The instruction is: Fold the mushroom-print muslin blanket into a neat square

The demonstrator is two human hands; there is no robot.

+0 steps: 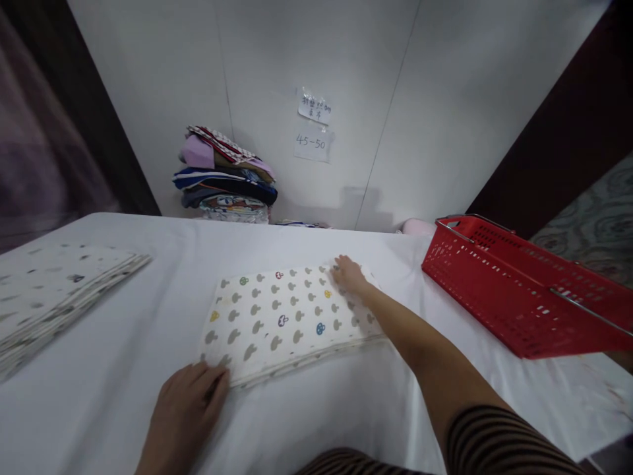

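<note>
Right hand (349, 274) reaching far, spread flat on the mushroom cloth (277, 310), atop the white table (153, 316). Left hand (190, 399) bent at its near-left corner, pinch hard to see. Right end partly behind right arm (420, 336).

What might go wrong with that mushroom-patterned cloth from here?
The left hand is at the near corner of the folded cloth, so a tug there might pull its layers out of line. The white table covering shows creases and could ruck up beneath it. The red basket stands to the right of the right arm; a wide elbow swing might bump it.
</note>
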